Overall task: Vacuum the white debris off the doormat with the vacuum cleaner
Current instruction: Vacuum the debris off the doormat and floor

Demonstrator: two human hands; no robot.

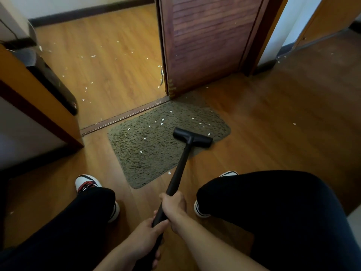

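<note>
A shaggy olive-brown doormat (148,145) lies on the wooden floor in front of a doorway. Several white debris bits (162,122) are scattered over its far and middle parts. The black vacuum head (192,139) rests on the mat's right edge, its black tube (178,169) slanting back toward me. My right hand (173,204) grips the tube higher up. My left hand (145,234) grips it lower, closer to my body. Both legs in dark trousers flank the tube.
A louvred wooden door (211,42) stands open behind the mat, above a threshold strip (125,116). More white bits (91,83) litter the floor of the far room. A dark bin (52,81) and a wooden cabinet (29,100) stand at left. White sneakers (87,182) sit near the mat.
</note>
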